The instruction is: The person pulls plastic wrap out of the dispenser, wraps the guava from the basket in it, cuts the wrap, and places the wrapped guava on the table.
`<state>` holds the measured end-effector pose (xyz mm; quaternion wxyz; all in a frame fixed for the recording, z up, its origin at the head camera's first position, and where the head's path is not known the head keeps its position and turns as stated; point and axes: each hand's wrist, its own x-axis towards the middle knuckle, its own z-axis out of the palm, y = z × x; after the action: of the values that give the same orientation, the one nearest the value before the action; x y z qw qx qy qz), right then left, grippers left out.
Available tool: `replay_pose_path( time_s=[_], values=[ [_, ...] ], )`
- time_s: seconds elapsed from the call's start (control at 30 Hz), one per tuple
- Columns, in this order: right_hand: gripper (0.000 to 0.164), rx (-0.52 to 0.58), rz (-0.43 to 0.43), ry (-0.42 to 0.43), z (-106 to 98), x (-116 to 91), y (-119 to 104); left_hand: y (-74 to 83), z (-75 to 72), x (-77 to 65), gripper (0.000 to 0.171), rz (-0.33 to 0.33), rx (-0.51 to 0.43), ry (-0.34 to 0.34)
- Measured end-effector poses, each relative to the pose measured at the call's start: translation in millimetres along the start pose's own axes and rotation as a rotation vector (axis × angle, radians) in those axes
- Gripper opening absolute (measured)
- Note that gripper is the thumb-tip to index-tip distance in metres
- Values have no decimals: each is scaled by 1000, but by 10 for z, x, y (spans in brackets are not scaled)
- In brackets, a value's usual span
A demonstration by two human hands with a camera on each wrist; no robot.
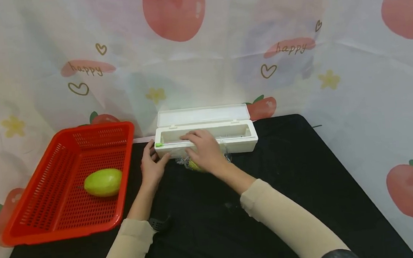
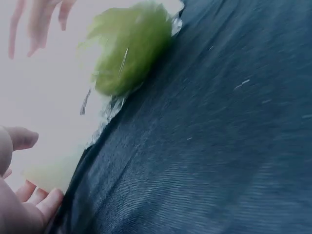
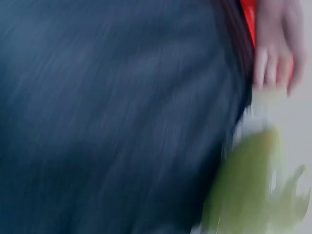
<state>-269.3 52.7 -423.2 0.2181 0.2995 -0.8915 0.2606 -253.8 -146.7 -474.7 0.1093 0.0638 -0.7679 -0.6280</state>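
I have both hands at the white wrap box (image 1: 207, 139), which sits open at the back of the black table (image 1: 309, 185). My right hand (image 1: 205, 150) lies over the box's front edge with fingers fairly straight, resting on it and on the clear film (image 1: 183, 160) pulled out in front. Under that palm sits a green fruit (image 1: 195, 166), mostly hidden from the head camera; the left wrist view shows it (image 2: 129, 46) with crinkled film around it, just against the box. My left hand (image 1: 152, 165) touches the box's left end, fingers relaxed and loosely spread, pinching nothing.

I'd judge the fruit firm, smooth and round, so it may roll or slip inside the film; best cupped around its middle. The film looks thin, light and clingy, likely to tear or bunch, so I'd take it by its free edge. The box seems stiff, light plastic that may slide unless steadied.

Count: two green fruits, one here and one (image 1: 103, 183) in the red basket (image 1: 31, 212); one basket; one box.
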Motion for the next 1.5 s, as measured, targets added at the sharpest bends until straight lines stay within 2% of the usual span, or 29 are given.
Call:
replay_pose_path(
  time_s=[0.07,0.13,0.2,0.27,0.33,0.43,0.5,0.6,0.67,0.73,0.83,0.93,1.07,1.2,1.3,1.5],
  values=[
    [36,-36,93,-11,-181,-76,174,45,5,-64,76,5,31,4],
    [41,-94,223,-73,-350,-149,325,100,25,-136,77,36,69,25],
    [46,-166,327,-156,-493,-213,434,142,66,-194,78,123,135,57],
    [46,-212,378,-215,-577,-263,520,187,124,-242,79,266,235,82],
    [36,-224,366,-214,-609,-302,588,230,193,-257,80,450,354,74],
    [20,-172,288,-127,-588,-362,656,288,296,-259,87,703,530,-8],
    [13,-110,220,-63,-560,-406,683,321,358,-254,96,817,637,-89],
    [12,-12,143,-14,-533,-460,698,357,444,-234,111,908,777,-196],
    [14,53,134,-12,-527,-481,700,387,504,-207,119,942,847,-251],
    [16,137,165,-18,-537,-500,696,420,568,-170,124,964,894,-300],
    [19,282,244,-49,-558,-548,693,459,651,-129,127,974,916,-380],
    [21,426,284,-94,-579,-626,684,463,693,-120,128,972,909,-464],
    [18,531,204,-132,-576,-746,668,451,689,-151,123,936,902,-536],
    [10,496,89,-117,-579,-885,641,467,676,-186,113,892,900,-529],
    [9,435,55,-93,-587,-988,600,470,683,-207,98,888,882,-505],
    [9,399,95,-62,-542,-1129,471,401,689,-265,66,875,865,-431]
  ],
)
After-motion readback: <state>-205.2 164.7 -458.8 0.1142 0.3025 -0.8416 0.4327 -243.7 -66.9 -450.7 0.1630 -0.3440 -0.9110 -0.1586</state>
